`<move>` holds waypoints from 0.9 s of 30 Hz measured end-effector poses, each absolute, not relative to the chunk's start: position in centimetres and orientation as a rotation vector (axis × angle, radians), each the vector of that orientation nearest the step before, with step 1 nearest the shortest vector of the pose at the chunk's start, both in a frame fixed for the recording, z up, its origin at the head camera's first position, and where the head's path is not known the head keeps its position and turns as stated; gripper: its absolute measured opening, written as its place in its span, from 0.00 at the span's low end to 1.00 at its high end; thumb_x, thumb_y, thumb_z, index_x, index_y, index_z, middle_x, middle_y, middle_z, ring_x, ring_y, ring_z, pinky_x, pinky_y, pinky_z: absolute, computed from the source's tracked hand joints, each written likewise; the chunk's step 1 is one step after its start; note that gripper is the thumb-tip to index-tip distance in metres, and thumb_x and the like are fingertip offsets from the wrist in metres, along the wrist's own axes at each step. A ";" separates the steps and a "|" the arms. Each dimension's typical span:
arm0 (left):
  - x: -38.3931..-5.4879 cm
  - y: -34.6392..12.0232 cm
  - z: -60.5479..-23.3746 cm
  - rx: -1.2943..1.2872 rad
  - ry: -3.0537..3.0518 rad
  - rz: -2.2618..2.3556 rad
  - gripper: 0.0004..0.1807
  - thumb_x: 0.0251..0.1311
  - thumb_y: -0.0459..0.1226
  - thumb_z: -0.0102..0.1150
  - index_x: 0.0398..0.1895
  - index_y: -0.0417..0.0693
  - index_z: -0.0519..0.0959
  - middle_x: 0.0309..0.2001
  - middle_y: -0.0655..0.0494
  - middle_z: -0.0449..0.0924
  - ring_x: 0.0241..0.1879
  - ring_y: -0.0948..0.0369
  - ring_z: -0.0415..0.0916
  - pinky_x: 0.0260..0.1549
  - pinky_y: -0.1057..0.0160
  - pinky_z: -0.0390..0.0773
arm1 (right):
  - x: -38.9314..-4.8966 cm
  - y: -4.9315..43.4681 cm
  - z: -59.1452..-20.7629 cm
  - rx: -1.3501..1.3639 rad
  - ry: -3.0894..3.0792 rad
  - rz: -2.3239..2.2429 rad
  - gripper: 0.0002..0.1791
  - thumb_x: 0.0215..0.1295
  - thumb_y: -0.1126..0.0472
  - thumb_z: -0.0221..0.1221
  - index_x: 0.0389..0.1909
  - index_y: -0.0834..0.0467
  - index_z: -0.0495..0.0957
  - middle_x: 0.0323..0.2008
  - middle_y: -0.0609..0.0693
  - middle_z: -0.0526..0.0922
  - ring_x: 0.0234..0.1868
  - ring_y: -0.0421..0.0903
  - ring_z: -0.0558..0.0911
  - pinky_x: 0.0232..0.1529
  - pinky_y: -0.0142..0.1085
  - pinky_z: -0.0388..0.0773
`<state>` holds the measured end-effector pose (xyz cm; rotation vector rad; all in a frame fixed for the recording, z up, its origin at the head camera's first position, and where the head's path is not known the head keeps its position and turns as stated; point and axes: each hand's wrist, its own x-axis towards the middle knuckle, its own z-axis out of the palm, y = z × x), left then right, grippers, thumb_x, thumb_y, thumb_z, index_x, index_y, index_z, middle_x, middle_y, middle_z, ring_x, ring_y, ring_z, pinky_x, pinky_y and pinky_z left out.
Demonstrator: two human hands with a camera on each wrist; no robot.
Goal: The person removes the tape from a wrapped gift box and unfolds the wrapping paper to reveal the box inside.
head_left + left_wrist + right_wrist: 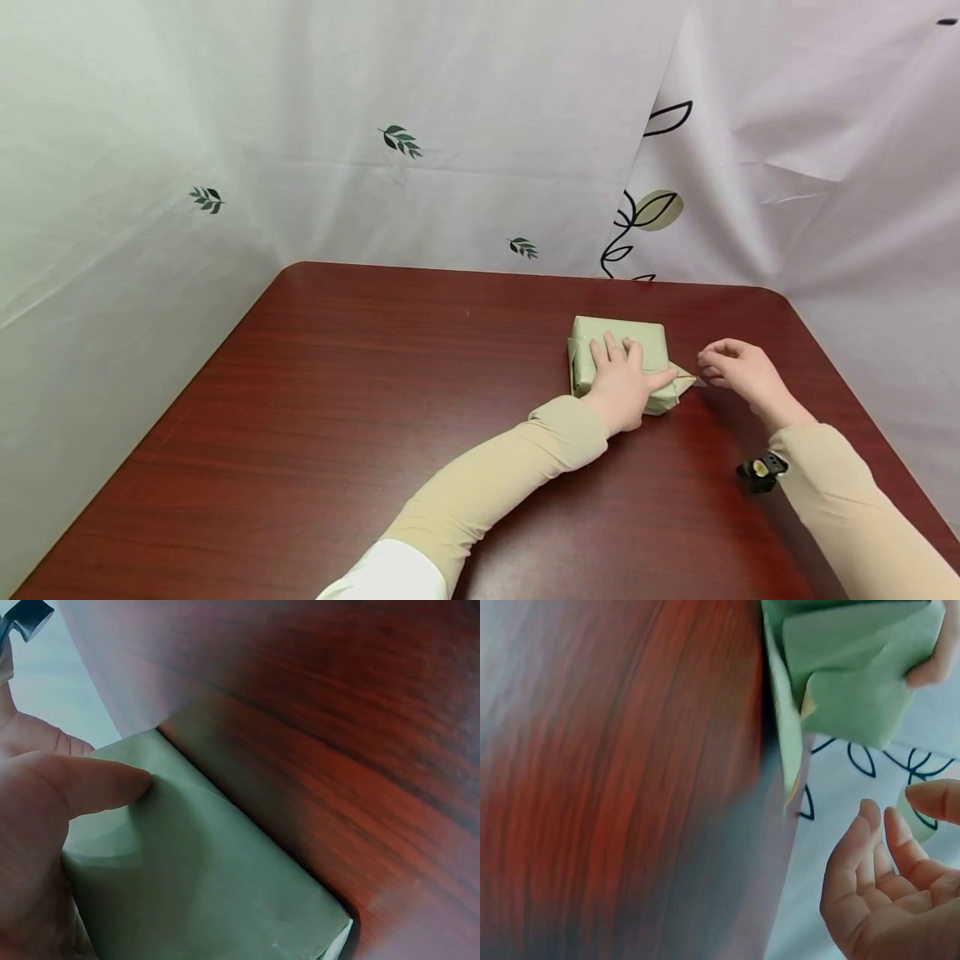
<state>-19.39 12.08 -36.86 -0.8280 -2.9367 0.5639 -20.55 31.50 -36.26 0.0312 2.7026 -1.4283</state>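
A box wrapped in pale green paper (pixel 630 327) lies on the table toward the right. My left hand (pixel 621 390) rests on its top with the fingers spread; in the left wrist view a finger (pixel 112 782) presses the green paper (pixel 202 877). From the box's right end a pointed paper flap (pixel 684 384) sticks out, with a small clear piece at its tip. Just right of that tip hovers my right hand (pixel 738 372), fingers loosely bent. The right wrist view shows this hand (pixel 892 896) apart from the flap (pixel 786 742), with nothing between thumb and fingers.
The dark red wooden table (pixel 360 367) has rounded far corners. White cloth (pixel 465 100) with leaf prints hangs behind it and along the sides. A small black camera (pixel 761 472) is strapped on the right wrist, by the sleeve cuff.
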 end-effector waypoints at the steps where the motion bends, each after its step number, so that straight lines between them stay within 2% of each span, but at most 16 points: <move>1: -19.4 12.1 -36.9 -0.829 -2.940 0.562 0.44 0.53 0.63 0.56 0.69 0.91 0.41 0.68 0.48 0.52 0.70 0.43 0.52 0.63 0.44 0.57 | -20.5 31.4 -36.3 0.011 2.681 -1.467 0.19 0.70 0.59 0.48 0.47 0.74 0.69 0.31 0.37 0.77 0.31 0.28 0.79 0.34 0.27 0.79; 4: -19.5 12.1 -36.8 -0.830 -2.961 0.557 0.45 0.53 0.63 0.56 0.69 0.91 0.40 0.68 0.48 0.51 0.70 0.43 0.51 0.64 0.44 0.56 | -20.6 31.0 -36.4 -0.056 2.581 -1.583 0.17 0.71 0.60 0.47 0.48 0.72 0.70 0.31 0.36 0.78 0.33 0.30 0.81 0.36 0.29 0.80; 10: -19.6 11.8 -36.7 -0.863 -3.006 0.506 0.46 0.56 0.59 0.55 0.69 0.90 0.35 0.70 0.48 0.49 0.71 0.43 0.48 0.65 0.44 0.53 | -20.8 30.5 -36.6 -0.091 2.326 -1.762 0.08 0.73 0.59 0.47 0.45 0.53 0.74 0.32 0.34 0.81 0.35 0.30 0.82 0.38 0.27 0.80; 12: -19.6 11.5 -36.5 -0.894 -3.006 0.474 0.45 0.57 0.58 0.54 0.70 0.89 0.35 0.70 0.48 0.49 0.71 0.43 0.47 0.65 0.45 0.53 | -20.8 30.4 -36.5 -0.079 2.262 -1.799 0.07 0.72 0.59 0.48 0.44 0.51 0.74 0.32 0.34 0.81 0.35 0.31 0.82 0.38 0.27 0.79; 17: -20.0 10.5 -35.9 -1.016 -2.985 0.341 0.45 0.59 0.60 0.52 0.71 0.84 0.34 0.70 0.49 0.52 0.71 0.44 0.48 0.64 0.47 0.54 | -20.7 30.1 -36.3 -0.066 2.199 -1.824 0.10 0.73 0.56 0.47 0.48 0.56 0.72 0.32 0.36 0.81 0.36 0.31 0.81 0.39 0.27 0.79; 22: -21.0 8.8 -35.6 -1.195 -2.946 0.107 0.45 0.61 0.58 0.51 0.74 0.75 0.35 0.70 0.49 0.54 0.71 0.48 0.50 0.65 0.50 0.56 | -20.6 29.5 -36.2 -0.073 2.246 -1.751 0.21 0.73 0.54 0.46 0.57 0.66 0.65 0.35 0.33 0.78 0.37 0.30 0.80 0.41 0.27 0.79; 27: -22.2 6.6 -35.6 -1.348 -2.862 -0.070 0.38 0.65 0.54 0.49 0.75 0.59 0.50 0.70 0.48 0.55 0.70 0.51 0.54 0.67 0.56 0.56 | -20.7 29.0 -36.1 -0.082 2.282 -1.688 0.29 0.73 0.54 0.46 0.62 0.73 0.57 0.36 0.33 0.76 0.38 0.30 0.80 0.42 0.29 0.79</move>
